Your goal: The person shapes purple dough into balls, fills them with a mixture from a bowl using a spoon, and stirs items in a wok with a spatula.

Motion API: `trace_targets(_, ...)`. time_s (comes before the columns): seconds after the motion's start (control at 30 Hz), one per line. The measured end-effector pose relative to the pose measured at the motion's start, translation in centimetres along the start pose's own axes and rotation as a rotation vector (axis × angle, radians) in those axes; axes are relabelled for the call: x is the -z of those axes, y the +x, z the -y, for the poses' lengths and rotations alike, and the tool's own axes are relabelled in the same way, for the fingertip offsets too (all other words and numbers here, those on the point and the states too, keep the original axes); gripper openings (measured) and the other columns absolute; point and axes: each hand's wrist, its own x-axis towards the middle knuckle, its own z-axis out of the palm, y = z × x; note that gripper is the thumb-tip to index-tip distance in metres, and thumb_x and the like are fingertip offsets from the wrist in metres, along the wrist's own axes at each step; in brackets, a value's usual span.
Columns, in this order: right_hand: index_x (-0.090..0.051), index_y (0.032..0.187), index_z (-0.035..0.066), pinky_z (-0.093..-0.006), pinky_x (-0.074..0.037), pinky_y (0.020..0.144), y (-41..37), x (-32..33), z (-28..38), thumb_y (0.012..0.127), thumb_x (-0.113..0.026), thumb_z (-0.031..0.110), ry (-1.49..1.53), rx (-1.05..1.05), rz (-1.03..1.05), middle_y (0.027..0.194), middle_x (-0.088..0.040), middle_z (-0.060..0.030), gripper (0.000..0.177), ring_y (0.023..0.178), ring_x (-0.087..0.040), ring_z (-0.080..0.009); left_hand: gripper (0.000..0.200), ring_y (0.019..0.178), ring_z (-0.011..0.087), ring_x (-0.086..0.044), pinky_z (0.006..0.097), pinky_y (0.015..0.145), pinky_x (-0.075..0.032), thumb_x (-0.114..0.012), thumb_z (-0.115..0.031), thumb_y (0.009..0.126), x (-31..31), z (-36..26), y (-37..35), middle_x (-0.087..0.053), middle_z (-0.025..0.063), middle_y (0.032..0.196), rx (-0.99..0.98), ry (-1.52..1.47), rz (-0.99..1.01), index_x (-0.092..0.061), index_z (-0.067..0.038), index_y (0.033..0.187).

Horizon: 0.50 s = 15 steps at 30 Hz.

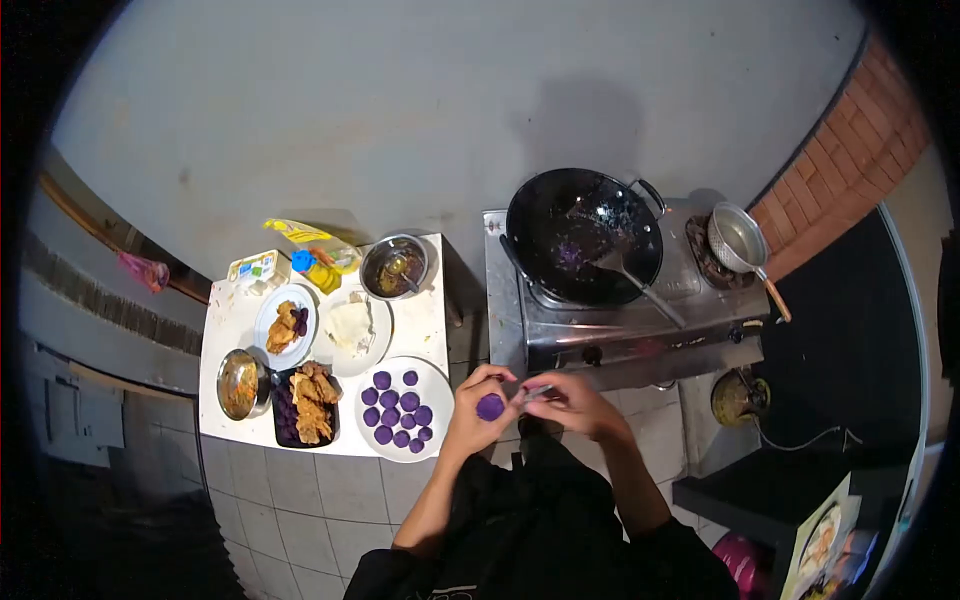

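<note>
In my left hand, held low in front of my body, a round purple dough piece rests in the cupped palm with the fingers curled about it. My right hand is close beside it, its fingers pinched on a small greyish metal utensil that looks like a spoon. The utensil's tip reaches toward the left hand's fingertips; whether it touches the dough cannot be made out. Left of my hands, a white plate carries several purple balls of differing sizes.
The white table also bears a black tray of fried food, metal bowls, a plate with a pale sheet and a yellow bottle. A wok with a spatula and a saucepan stand on the stove.
</note>
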Motion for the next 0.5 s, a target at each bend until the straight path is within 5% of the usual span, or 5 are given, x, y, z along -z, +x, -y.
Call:
trace_targets(0.07,-0.063,0.105,-0.004,-0.0322,-0.050,0.085,-2.2,4.2,2.6,0.089,-0.070,0.015,-0.400,0.111,-0.262,0.110,-0.064,-0.0154,0.026,0.095,-0.064,-0.0218,0.025,0.084,0.0199,-0.063,0.0303,0.075,-0.048,-0.075,0.001,0.078,-0.7,0.9,-0.1,-0.064,0.0126,0.090,0.016,-0.087,-0.141,-0.053,0.000,0.066)
trace_targets(0.13,-0.061,0.113,0.001,-0.0321,-0.051,0.082,-3.6,9.3,3.9,0.088,-0.071,0.016,-0.935,0.405,-0.548,0.103,-0.063,-0.0149,0.031,0.098,-0.063,-0.0246,0.026,0.075,0.0150,-0.062,0.0278,0.070,-0.051,-0.074,-0.001,0.083,-1.7,2.7,-1.2,-0.063,0.0072,0.081,0.335,-0.308,-0.303,-0.053,-0.001,0.068)
trace_targets(0.23,-0.054,0.114,-0.001,-0.0442,-0.049,0.082,-3.5,14.5,3.0,0.088,-0.071,0.019,-1.356,0.184,-0.919,0.111,-0.059,-0.0196,0.038,0.100,-0.061,-0.0364,0.021,0.061,0.0085,-0.057,0.0258,0.060,-0.056,-0.074,-0.006,0.086,-3.3,4.2,-2.0,-0.058,0.0015,0.070,0.643,-0.575,-0.418,-0.056,-0.006,0.075)
trace_targets(0.33,-0.047,0.120,0.000,-0.0446,-0.048,0.077,-1.9,18.2,-1.0,0.087,-0.072,0.019,-0.962,0.166,-0.893,0.111,-0.057,-0.0195,0.046,0.093,-0.062,-0.0345,0.013,0.059,0.0120,-0.057,0.0237,0.055,-0.050,-0.069,-0.012,0.091,-4.4,6.1,-2.5,-0.057,0.0018,0.071,0.879,-0.832,-0.385,-0.058,-0.008,0.084)
trace_targets(0.5,-0.043,0.123,0.001,-0.0430,-0.050,0.072,-1.2,18.0,-0.6,0.086,-0.071,0.014,-0.790,0.013,-0.840,0.106,-0.060,-0.0212,0.048,0.082,-0.064,-0.0364,0.018,0.074,0.0175,-0.060,0.0273,0.064,-0.054,-0.066,-0.024,0.093,-5.5,7.0,-2.2,-0.060,0.0078,0.087,0.902,-1.214,-0.485,-0.059,-0.008,0.095)
